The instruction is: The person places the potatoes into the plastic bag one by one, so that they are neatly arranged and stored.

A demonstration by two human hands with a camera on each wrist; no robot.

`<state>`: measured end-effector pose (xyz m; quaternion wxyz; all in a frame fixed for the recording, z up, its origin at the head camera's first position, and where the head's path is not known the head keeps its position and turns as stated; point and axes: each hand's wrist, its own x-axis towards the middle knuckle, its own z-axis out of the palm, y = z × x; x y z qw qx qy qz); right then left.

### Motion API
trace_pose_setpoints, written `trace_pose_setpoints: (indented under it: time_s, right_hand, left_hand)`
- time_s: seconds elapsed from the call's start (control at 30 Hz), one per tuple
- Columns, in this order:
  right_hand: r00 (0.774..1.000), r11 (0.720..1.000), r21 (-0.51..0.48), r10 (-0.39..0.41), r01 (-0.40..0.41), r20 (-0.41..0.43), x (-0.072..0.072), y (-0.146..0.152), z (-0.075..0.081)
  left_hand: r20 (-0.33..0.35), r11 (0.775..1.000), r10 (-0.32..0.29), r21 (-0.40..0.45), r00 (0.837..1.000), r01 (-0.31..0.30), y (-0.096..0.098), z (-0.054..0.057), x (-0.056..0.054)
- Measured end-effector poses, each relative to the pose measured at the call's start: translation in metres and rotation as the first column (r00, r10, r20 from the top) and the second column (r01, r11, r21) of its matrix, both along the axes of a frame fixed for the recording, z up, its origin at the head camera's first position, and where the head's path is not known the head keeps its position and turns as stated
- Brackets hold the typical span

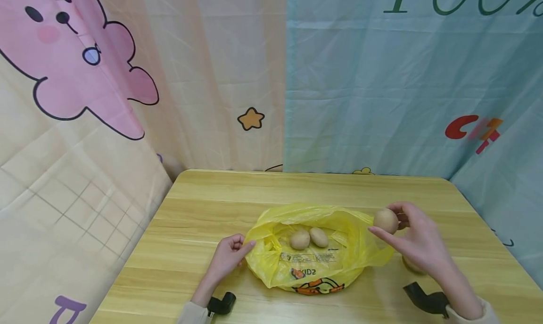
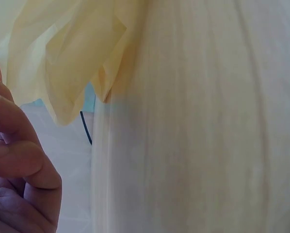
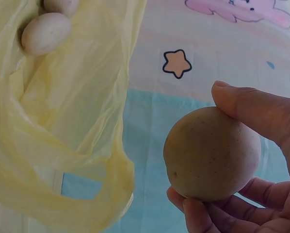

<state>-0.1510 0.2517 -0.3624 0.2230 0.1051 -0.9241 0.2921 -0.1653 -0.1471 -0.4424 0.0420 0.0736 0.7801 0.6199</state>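
A yellow plastic bag (image 1: 309, 281) lies open on the table, with two light-brown potatoes (image 1: 300, 239) inside it. My left hand (image 1: 229, 255) pinches the bag's left edge between thumb and curled fingers. Over the bag's right side, my right hand (image 1: 417, 237) holds another potato (image 3: 210, 153) between thumb and fingers. Its skin shows small pits and a dark spot in the right wrist view. Below the right hand, a further brown round thing (image 1: 412, 266) on the table is mostly hidden by that hand.
The wooden table (image 1: 203, 192) extends around the bag. Printed cloth curtains (image 1: 203, 79) hang behind the table and along its sides. Black wrist devices (image 1: 426, 299) stick out by both sleeves. In the right wrist view, a bag handle loop (image 3: 118, 189) stands beside the held potato.
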Motion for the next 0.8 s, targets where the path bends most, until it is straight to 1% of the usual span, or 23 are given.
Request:
trace_pose_setpoints:
  time_s: [0.2, 0.4, 0.6, 0.73, 0.8]
  right_hand:
    - [0.998, 0.998, 0.012, 0.061, -0.061, -0.013, -0.004, -0.005, 0.003]
    - [0.994, 0.994, 0.01, 0.106, -0.107, 0.027, -0.007, -0.011, 0.005]
    - [0.989, 0.989, 0.045, 0.136, -0.139, 0.064, -0.012, -0.017, 0.005]
    - [0.984, 0.985, 0.055, 0.159, -0.164, 0.077, -0.016, -0.02, 0.003]
    - [0.981, 0.981, 0.06, 0.179, -0.183, 0.07, -0.018, -0.022, 0.001]
  left_hand:
    - [0.0, 1.0, -0.003, 0.002, 1.0, 0.003, 0.0, 0.0, 0.0]
    - [0.001, 1.0, -0.012, 0.009, 1.0, 0.012, 0.0, 0.0, 0.0]
    - [0.0, 1.0, -0.012, 0.002, 1.0, 0.012, 0.0, -0.001, 0.0]
    - [-0.002, 1.0, -0.014, 0.0, 1.0, 0.014, 0.0, -0.001, 0.0]
    - [-0.003, 1.0, -0.013, -0.002, 1.0, 0.013, 0.0, -0.001, 0.0]
